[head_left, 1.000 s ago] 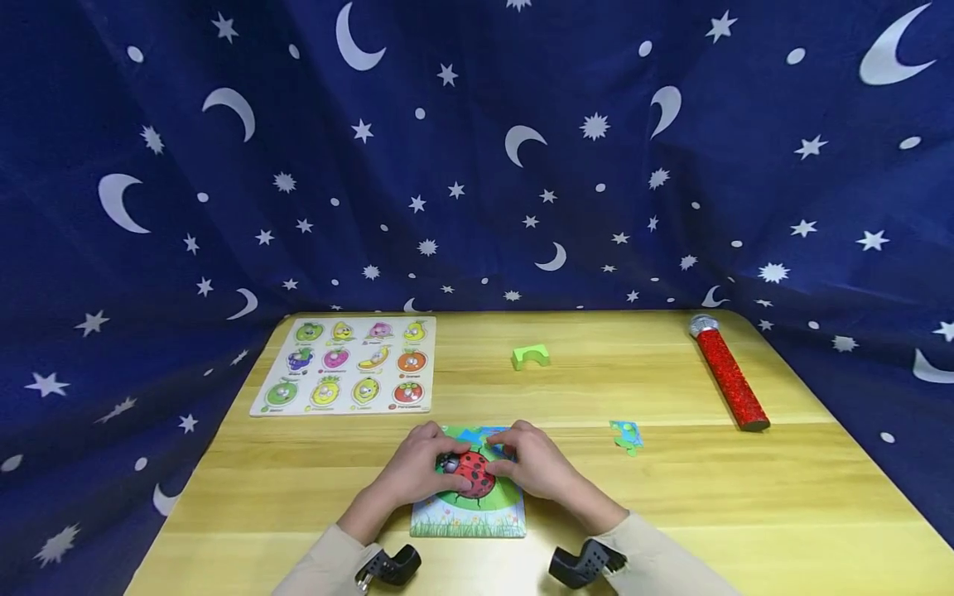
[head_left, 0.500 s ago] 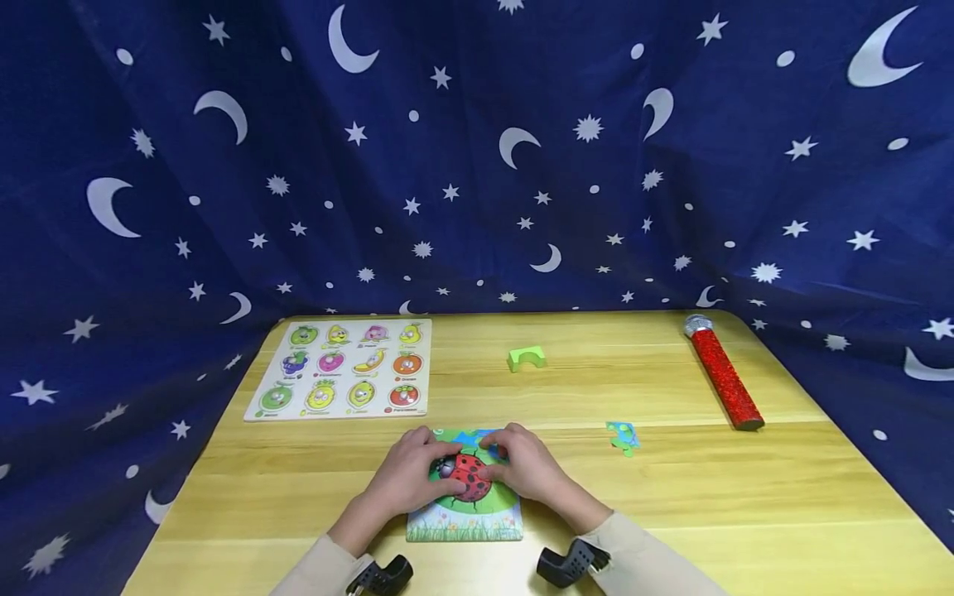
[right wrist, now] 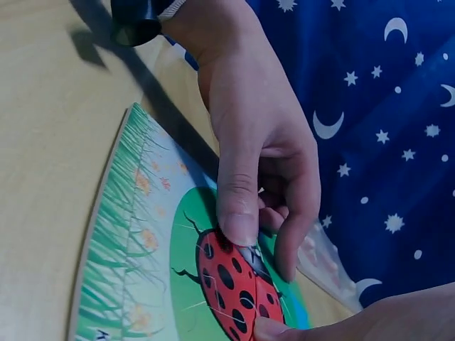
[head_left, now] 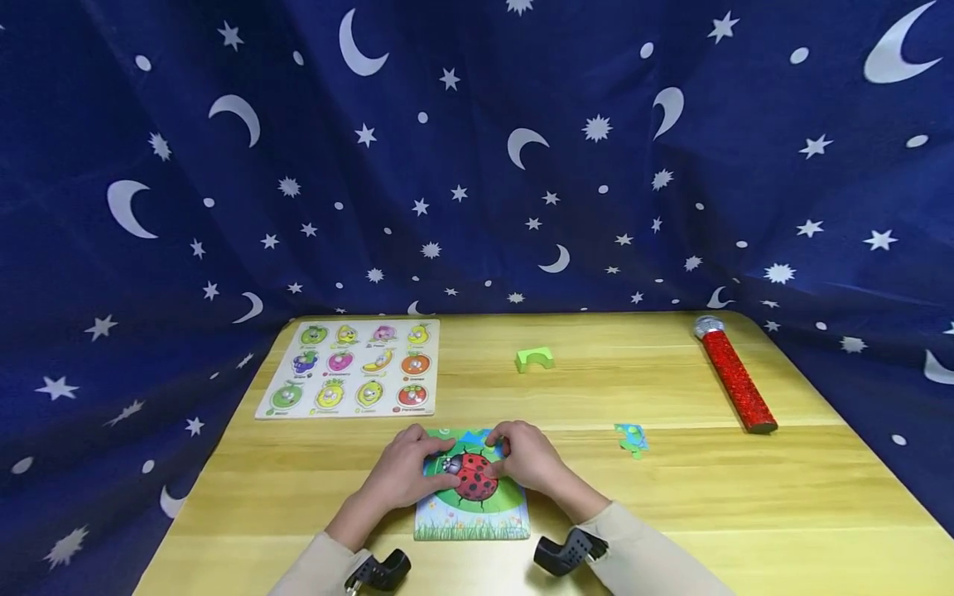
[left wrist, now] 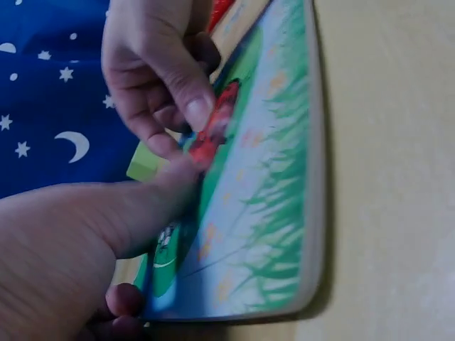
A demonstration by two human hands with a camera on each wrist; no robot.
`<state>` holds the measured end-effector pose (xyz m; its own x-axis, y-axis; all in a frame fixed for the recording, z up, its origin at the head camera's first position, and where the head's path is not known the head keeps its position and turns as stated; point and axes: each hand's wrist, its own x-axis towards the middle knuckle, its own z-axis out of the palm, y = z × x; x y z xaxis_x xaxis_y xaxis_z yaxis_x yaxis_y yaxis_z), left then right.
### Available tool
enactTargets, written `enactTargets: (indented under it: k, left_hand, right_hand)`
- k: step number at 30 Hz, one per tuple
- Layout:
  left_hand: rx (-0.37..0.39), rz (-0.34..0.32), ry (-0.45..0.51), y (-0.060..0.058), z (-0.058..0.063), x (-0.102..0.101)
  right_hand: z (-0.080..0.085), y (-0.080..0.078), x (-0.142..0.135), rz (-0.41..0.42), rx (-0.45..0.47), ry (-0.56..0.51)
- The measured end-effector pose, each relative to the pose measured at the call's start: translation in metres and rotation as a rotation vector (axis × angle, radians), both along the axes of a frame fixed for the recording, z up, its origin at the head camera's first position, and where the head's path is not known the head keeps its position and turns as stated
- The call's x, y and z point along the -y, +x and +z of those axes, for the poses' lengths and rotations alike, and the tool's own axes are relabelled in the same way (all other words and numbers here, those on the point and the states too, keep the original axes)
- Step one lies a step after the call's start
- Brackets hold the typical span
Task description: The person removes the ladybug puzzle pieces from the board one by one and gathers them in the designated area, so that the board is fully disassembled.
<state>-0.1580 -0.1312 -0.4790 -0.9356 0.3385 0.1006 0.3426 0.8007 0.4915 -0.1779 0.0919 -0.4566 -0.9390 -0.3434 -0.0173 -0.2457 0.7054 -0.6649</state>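
A jigsaw puzzle (head_left: 471, 526) with a red ladybug (right wrist: 231, 291) over green leaf and grass lies in front of me. My left hand (head_left: 406, 468) rests over its left side, index finger and thumb stretched across the picture; in the left wrist view the thumb (left wrist: 160, 202) reaches the red shell. From the right, my right hand (head_left: 529, 459) bends thumb and forefinger down around a piece at the upper right of the ladybug. In the right wrist view the thumb (right wrist: 238, 206) touches the shell's edge. That piece is mostly hidden by the fingers.
A loose blue-green puzzle piece (head_left: 632, 439) lies to the right. Behind are a fruit peg board (head_left: 347, 368) and a green arch block (head_left: 534, 358). A red glittery toy microphone (head_left: 736, 377) lies far right. A starry blue curtain (head_left: 477, 165) hangs behind the table.
My left hand has drawn back slightly to the left, showing more of the ladybug. The right fingers stay at its upper right. The whole head view shifts a little.
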Motion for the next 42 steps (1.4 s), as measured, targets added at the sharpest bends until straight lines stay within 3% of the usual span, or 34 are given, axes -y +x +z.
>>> enactTargets:
  k: [4,19,27,42]
  left_hand:
    - [0.017,-0.005,-0.01,-0.001,0.001,-0.002]
    - [0.036,0.026,0.0,0.001,0.008,-0.006]
    - [0.007,0.038,-0.077,0.002,0.01,-0.01]
    - [0.024,0.044,-0.228,0.008,0.02,-0.018]
  right_hand:
    - [0.003,-0.001,0.004,-0.024,0.033,0.01]
    - [0.0,-0.013,0.005,0.008,0.119,-0.046]
    - [0.001,-0.011,0.004,-0.013,0.154,-0.071]
    - [0.001,-0.01,0.003,-0.024,0.165,-0.121]
